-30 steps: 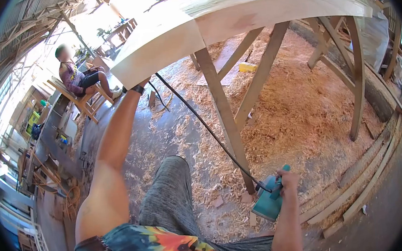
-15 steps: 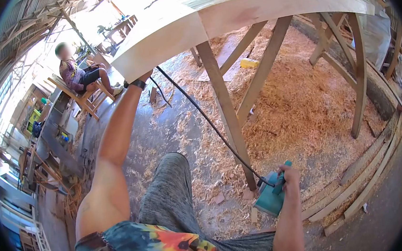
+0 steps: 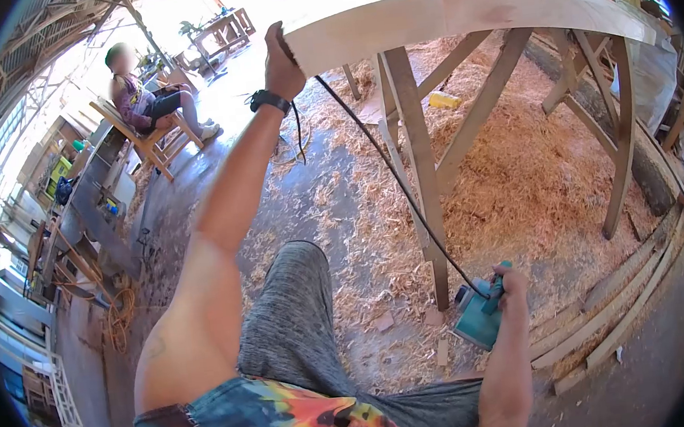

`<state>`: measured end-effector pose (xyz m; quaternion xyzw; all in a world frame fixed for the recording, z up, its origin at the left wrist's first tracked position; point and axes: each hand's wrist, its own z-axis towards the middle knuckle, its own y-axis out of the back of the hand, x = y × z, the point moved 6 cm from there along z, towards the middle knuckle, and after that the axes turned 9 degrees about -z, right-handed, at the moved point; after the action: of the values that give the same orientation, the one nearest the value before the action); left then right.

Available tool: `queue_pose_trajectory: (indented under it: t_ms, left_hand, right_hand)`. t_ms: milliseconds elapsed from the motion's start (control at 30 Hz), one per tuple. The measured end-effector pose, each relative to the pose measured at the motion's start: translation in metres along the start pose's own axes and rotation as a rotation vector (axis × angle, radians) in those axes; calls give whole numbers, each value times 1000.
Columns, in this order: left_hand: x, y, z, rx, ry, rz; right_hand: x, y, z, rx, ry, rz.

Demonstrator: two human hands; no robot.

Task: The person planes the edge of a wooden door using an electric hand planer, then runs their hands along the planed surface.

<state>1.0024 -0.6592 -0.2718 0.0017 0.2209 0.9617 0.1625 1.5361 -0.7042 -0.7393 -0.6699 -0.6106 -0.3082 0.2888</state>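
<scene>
A long, pale wooden slab (image 3: 375, 32) spans the top of the view on wooden trestle legs. At its near left end is my left hand (image 3: 284, 68), a black band on its wrist; the fingers point up along the end face and grip the edge. Low at the right, my right hand (image 3: 512, 281) is wrapped around the handle of a teal electric planer (image 3: 478, 322). The planer hangs beside my leg, apart from the slab. Its black cord (image 3: 386, 161) runs up toward the slab's left end.
Wood shavings (image 3: 509, 174) cover the floor beneath the slab, around a trestle leg (image 3: 419, 166). Long timber strips (image 3: 611, 316) lie at the right. A yellow object (image 3: 444, 100) sits among the shavings. A person (image 3: 141, 101) sits on a wooden chair (image 3: 153, 149) at the left.
My left hand has shifted from beneath the slab's corner to its end, fingers now upward. The view has turned slightly left, so the slab appears farther right. The planer stays in my right hand.
</scene>
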Motion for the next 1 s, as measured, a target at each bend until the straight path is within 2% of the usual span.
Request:
queue_pose_trajectory:
  t_ms: [33,100,167,267,433,500,900,1000]
  left_hand:
    - [11,-4,-2,37,104,0]
    - [24,-7,1,22,48,-44]
    - [5,1,2,-9,35,-112]
    - [-19,19,1,-132,161,-333]
    - [-35,20,-1,-110,188,-388]
    - [-36,19,1,-102,181,-427]
    - [-12,35,0,-148,159,-340]
    - [-21,28,1,-171,137,-372]
  right_hand:
    - [-3,1,0,-2,1,-2]
    - [-6,2,-1,-4,26,-2]
    - [-6,-2,-10,-11,33,-23]
    - [-12,-3,-15,-14,13,-59]
    - [-34,-4,-18,-65,-64,-107]
    - [-29,-10,-23,-45,-41,37]
    - [-26,-40,-29,33,-123,34]
    - [-21,-31,-40,-41,-91,12]
